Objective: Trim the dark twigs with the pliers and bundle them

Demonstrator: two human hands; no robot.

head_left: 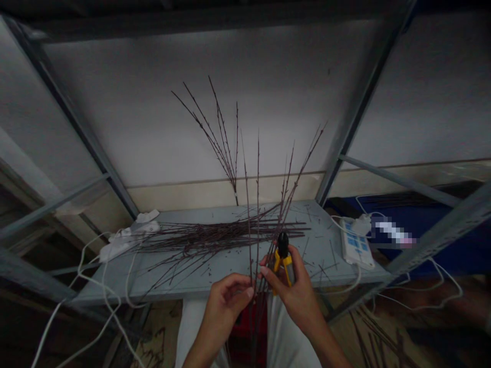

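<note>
My left hand [229, 306] is curled around the lower stems of several thin dark twigs [258, 204], which stand upright and reach up past the shelf. My right hand [293, 289] grips a pair of yellow-handled cutters [283, 258] with a black head pointing up, right beside those stems. The cutters' blades are hidden by the black head. A long pile of similar twigs [215, 237] lies across the grey metal shelf [326, 253] in front of me, with small clippings scattered around it.
A spray of branches [220, 138] leans against the white wall behind the shelf. A white power strip [356, 245] sits at the shelf's right end, and white cables [105, 286] trail over the left side. Grey metal uprights frame the shelf, and more twigs [378, 340] lie on the floor at lower right.
</note>
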